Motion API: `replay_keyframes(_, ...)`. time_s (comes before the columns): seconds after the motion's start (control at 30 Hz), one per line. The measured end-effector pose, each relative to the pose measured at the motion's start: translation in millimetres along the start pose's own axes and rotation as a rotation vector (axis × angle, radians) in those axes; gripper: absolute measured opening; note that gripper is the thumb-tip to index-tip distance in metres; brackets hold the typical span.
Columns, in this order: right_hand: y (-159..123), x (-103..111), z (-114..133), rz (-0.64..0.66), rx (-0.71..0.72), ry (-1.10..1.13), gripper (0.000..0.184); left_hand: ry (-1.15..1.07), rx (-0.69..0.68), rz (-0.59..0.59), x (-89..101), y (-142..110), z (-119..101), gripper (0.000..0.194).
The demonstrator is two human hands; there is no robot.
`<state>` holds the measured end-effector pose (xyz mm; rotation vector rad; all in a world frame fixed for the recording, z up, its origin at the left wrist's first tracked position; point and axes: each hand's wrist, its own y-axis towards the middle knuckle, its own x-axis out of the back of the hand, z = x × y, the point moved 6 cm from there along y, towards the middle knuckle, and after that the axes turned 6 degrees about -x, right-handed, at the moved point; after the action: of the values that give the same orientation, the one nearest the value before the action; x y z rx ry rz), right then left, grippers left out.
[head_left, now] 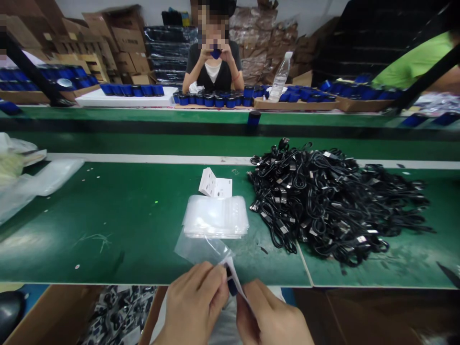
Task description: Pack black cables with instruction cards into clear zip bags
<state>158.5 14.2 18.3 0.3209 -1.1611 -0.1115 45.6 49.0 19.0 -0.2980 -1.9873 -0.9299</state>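
At the front edge of the table, my left hand [199, 297] is closed, its thumb and fingers against a small black cable [232, 286]. Close by on the right, my right hand [268, 311] pinches a folded white leaflet [235, 275] that lies along the cable. Most of both pieces is hidden by my fingers. A clear plastic bag [196, 249] reaches from under a stack of clear bags [215, 215] toward my left hand; whether I grip it I cannot tell. Behind the stack are folded white leaflets [223, 187].
A big heap of black USB cables [316, 201] covers the table's right side. Clear plastic [57, 177] lies at left. Below the edge stands a box of small bagged parts [118, 311]. Across the belt [143, 143], a person [213, 67] holds a blue item behind rows of blue cylinders [219, 100].
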Motion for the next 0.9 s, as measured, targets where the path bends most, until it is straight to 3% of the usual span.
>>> replay_keyframes(0.1, 6.1, -0.5, -8.7, 0.122, -0.076, 0.193, 0.020, -0.064, -0.065, 0.030, -6.2, -5.5, -7.7, 0.017)
replay_keyframes(0.23, 15.1, -0.3, -15.3, 0.316, -0.146, 0.522, 0.018, -0.140, 0.038, 0.016, -6.2, -11.2, -4.2, 0.016)
replay_keyframes(0.3, 19.3, -3.1, -17.1, 0.283, -0.178, 0.571, 0.017, -0.176, 0.061, -0.032, -1.8, -12.5, -3.8, 0.017)
replay_keyframes(0.4, 25.3, -12.0, -25.6, 0.094, -0.331, 0.487, 0.015, -0.251, 0.077, -0.054, 1.3, -12.9, -3.9, 0.020)
replay_keyframes(0.47, 30.4, -20.4, -29.1, 0.098, -0.398, 0.447, 0.018, -0.292, 0.109, -0.042, 0.7, -13.0, -0.6, 0.020)
replay_keyframes(0.57, 45.0, -21.7, -28.4, 0.307, -0.260, 0.492, 0.020, -0.302, 0.200, 0.034, -4.7, -13.6, 11.9, 0.018)
replay_keyframes(0.6, 51.8, -14.7, -32.0, 0.318, -0.203, 0.459, 0.019, -0.300, 0.230, 0.069, -7.2, -13.9, 16.7, 0.017)
replay_keyframes(0.63, 59.8, -4.7, -39.9, 0.270, -0.182, 0.368, 0.017, -0.300, 0.260, 0.101, -9.6, -14.2, 21.4, 0.017)
replay_keyframes(0.7, 76.5, 20.4, -62.5, 0.029, -0.231, 0.024, 0.012, -0.303, 0.313, 0.133, -12.9, -14.4, 29.3, 0.016)
replay_keyframes(0.77, 89.1, 34.8, -78.3, -0.127, -0.267, -0.235, 0.009, -0.315, 0.355, 0.135, -14.8, -14.1, 34.0, 0.017)
replay_keyframes(0.9, 102.2, 30.6, -90.4, -0.169, -0.196, -0.211, 0.010, -0.346, 0.385, 0.134, -17.8, -12.8, 36.2, 0.017)
